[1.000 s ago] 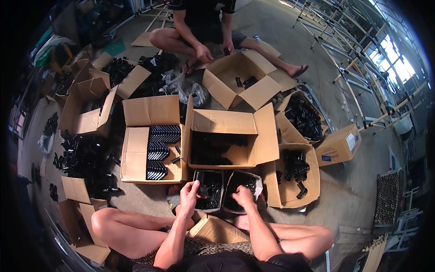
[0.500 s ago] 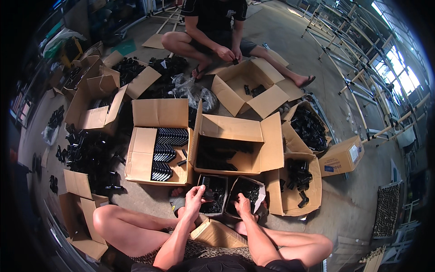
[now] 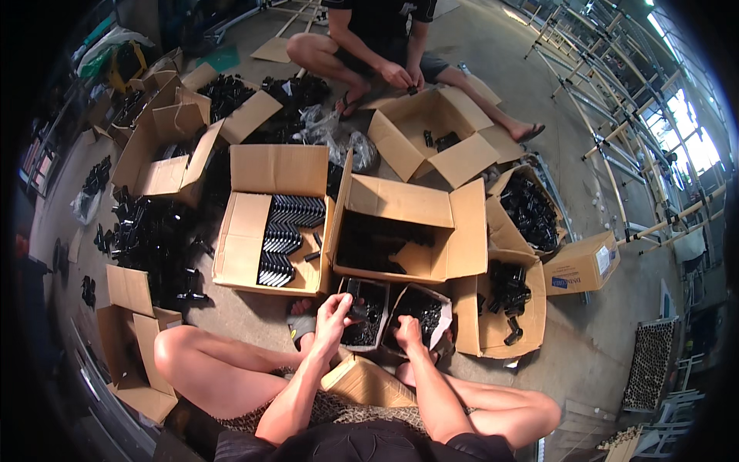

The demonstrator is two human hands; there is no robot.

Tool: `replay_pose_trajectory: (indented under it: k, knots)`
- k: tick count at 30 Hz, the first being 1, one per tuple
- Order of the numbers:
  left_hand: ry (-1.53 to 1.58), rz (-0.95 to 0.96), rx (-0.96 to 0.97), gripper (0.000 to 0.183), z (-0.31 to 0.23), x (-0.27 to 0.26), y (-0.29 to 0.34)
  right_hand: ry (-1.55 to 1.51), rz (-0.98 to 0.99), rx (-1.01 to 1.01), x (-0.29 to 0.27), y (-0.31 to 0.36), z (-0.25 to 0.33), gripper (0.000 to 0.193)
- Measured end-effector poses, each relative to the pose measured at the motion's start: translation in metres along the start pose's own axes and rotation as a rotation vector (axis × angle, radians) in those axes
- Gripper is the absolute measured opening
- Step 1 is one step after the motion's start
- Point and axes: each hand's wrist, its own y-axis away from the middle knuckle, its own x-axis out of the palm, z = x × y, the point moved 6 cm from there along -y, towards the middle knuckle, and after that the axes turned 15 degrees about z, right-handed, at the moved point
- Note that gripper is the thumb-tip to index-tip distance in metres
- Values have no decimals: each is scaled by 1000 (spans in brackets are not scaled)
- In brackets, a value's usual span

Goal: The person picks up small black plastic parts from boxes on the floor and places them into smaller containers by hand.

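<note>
My left hand (image 3: 332, 317) grips a black angled fitting (image 3: 355, 291), apparently a pipe joint, upright over the left of two small boxes. That left small box (image 3: 382, 327) holds many small black parts. In the right small box (image 3: 444, 333), among more small black pieces, my right hand (image 3: 408, 333) has its fingers curled together; what they hold, if anything, is hidden. Just beyond stands a large open carton (image 3: 396, 202) with dark contents in shadow. To its left, another carton (image 3: 239, 246) holds black fittings stacked in neat zigzag rows.
On my right, a carton (image 3: 467, 308) contains loose black fittings. A heap of fittings (image 3: 150, 239) covers the floor at left. Across from me sits another person (image 3: 377, 38), handling a small black part above an open carton (image 3: 400, 150). Pipe frames (image 3: 608, 115) stand at far right.
The whole view has shifted slightly. My right fingers have drawn into a tighter curl in the small box. My left hand still holds the fitting in about the same place.
</note>
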Motion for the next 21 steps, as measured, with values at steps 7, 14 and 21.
replay_pose_trajectory:
  k: [7,14,21]
  knots:
    - [7,21,28,30,-6,6,4,-398,166,148,-28,4,-7,15]
    - [-120,5,37,30,-3,8,1,-877,169,-174,-102,-2,69,20]
    - [-226,-40,53,30,5,1,0,-1288,432,-223,-78,4,123,20]
